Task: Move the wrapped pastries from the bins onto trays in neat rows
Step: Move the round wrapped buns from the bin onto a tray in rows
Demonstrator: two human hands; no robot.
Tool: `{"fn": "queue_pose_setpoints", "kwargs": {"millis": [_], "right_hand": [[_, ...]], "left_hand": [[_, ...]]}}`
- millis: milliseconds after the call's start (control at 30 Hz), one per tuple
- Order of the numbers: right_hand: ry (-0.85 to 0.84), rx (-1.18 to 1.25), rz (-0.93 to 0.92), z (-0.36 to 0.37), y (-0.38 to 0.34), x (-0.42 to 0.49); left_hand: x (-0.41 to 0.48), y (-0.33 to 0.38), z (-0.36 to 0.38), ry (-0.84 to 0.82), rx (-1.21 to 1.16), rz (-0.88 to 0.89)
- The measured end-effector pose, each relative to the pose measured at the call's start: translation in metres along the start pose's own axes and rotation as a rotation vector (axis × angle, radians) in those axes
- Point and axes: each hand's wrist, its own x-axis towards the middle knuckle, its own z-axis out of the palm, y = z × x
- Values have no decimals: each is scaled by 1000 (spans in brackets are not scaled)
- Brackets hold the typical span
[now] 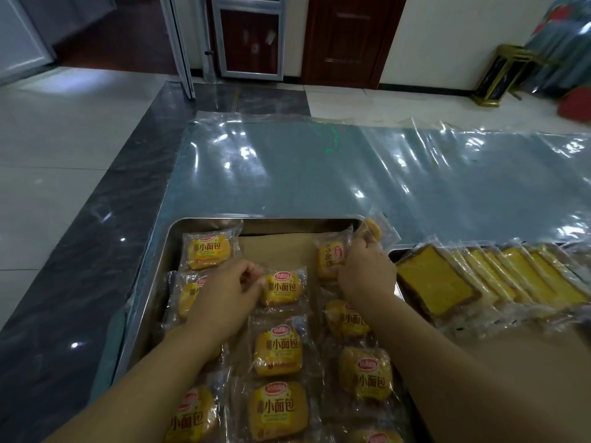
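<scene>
A steel tray sits on the film-covered worktop, its left column of wrapped buns lying left of and under the left hand, with the corner bun just beyond the knuckles. The left fingers are curled, thumb and fingertips pinching the left wrapper edge of the middle bun, which lies flat on the tray just right of them. Beyond those fingers a bare strip of brown paper lines the tray. More buns lie in columns between the two forearms. The right hand has its fingers curled round the wrapper of a raised bun, held tilted over the tray's far right corner; a sideways bun lies just left of them. Right of that hand, wrapped cake slices overlap in a row on a second tray.
</scene>
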Motion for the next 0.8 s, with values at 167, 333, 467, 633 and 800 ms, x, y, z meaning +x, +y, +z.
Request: {"fn": "queue_pose_setpoints", "kwargs": {"millis": [167, 333, 467, 633, 800], "right_hand": [[83, 373, -209, -8, -8, 11], [-121, 628, -354, -12, -38, 33], [-302, 514, -404, -2, -58, 49], [7, 224, -440, 20, -66, 38], [-213, 114, -506, 44, -67, 20]], "left_hand": [[8, -11, -9, 59, 184, 26], [19, -29, -23, 101, 385, 63], [28, -40, -29, 35, 451, 50], [35, -55, -27, -54, 483, 8], [36, -58, -23, -56, 459, 22]]}}
